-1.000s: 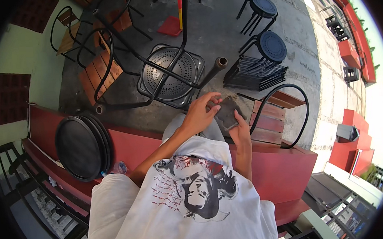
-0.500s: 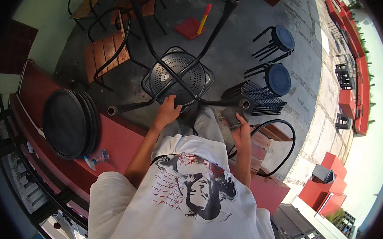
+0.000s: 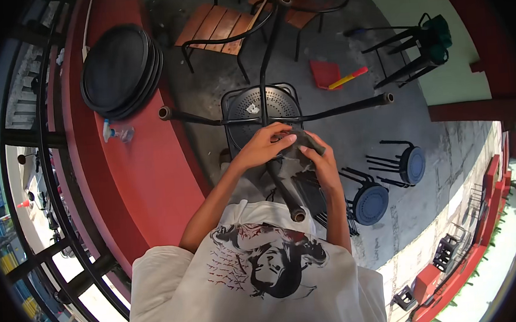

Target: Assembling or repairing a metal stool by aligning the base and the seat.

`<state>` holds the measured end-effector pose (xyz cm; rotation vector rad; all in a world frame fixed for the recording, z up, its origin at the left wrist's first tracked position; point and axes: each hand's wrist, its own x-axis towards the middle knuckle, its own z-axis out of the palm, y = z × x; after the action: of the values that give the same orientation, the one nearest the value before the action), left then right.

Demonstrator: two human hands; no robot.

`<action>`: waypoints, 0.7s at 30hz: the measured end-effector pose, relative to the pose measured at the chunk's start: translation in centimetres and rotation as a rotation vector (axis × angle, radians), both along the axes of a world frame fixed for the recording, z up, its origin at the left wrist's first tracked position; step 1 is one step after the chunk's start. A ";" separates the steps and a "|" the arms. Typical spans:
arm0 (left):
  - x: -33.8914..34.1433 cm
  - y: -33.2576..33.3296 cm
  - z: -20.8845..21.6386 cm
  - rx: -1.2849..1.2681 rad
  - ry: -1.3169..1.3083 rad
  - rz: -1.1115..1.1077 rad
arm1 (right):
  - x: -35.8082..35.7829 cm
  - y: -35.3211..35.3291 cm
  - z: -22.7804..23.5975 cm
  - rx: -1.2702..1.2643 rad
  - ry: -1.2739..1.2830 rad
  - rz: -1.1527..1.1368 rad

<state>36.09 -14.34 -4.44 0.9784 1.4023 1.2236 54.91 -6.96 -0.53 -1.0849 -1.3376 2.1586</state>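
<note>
My left hand (image 3: pixel 266 145) and my right hand (image 3: pixel 321 159) meet over a dark grey cloth (image 3: pixel 299 139), both closed on it. The cloth sits bunched between them, so part of it is hidden by my fingers. Directly in front of me stands an upturned black metal frame (image 3: pixel 262 66) with four tube legs spreading outward from a crossing. One leg points toward my body. Behind the crossing lies a round perforated metal disc (image 3: pixel 278 101) with a small white patch on it. My left fingers are close beside the crossing; I cannot tell whether they touch it.
On the red ledge (image 3: pixel 138 174) at left are stacked black round trays (image 3: pixel 116 72) and a clear spray bottle (image 3: pixel 120 133). Wood-slat chairs (image 3: pixel 217 27) and a red dustpan (image 3: pixel 326 74) lie beyond. Blue-seated stools (image 3: pixel 371 205) are at right; a dark green-topped stool (image 3: pixel 434 35) is far right.
My left hand has left the disc and joined my right hand at the cloth. The view has turned rightward, and the metal frame appears rotated, one leg now pointing toward me.
</note>
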 end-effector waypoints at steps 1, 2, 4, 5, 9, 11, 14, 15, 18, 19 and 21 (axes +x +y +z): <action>0.3 -0.2 0.1 0.037 -0.055 0.059 | -0.9 0.2 0.6 0.055 0.009 0.048; 0.2 -0.4 0.4 0.036 -0.047 0.096 | -1.6 0.6 0.9 0.113 0.019 0.081; 0.5 -1.2 0.8 0.034 0.129 0.247 | -2.6 1.0 0.1 0.147 0.032 0.111; 0.8 -1.5 0.9 -0.005 0.103 0.331 | -3.0 1.1 -0.5 0.183 0.038 0.102; 2.2 -2.9 0.7 0.033 0.178 0.531 | -3.2 0.6 -3.5 0.043 0.062 0.080; 2.9 -2.7 -0.3 -0.001 0.018 0.621 | -3.6 -0.2 -3.9 0.022 0.097 0.046; 3.8 -1.5 1.4 0.100 -0.215 0.712 | -3.2 -0.4 -4.4 -0.033 0.145 -0.001; 3.8 -1.4 1.6 0.090 -0.230 0.684 | -2.7 -0.3 -4.5 -0.094 0.175 0.009; 3.1 -1.0 0.6 -0.007 -0.213 0.595 | -1.7 -0.1 -4.6 -0.208 0.270 -0.020; 3.2 -0.7 0.3 0.010 -0.119 0.604 | -1.5 -0.1 -4.6 -0.263 0.334 -0.042; 3.5 -0.1 1.7 0.029 0.081 0.560 | -0.7 0.1 -3.9 -0.288 0.378 -0.036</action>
<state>39.55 -14.46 -2.72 0.6746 1.7974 1.6246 54.19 -6.84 -4.44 -0.7333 -0.8543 2.4265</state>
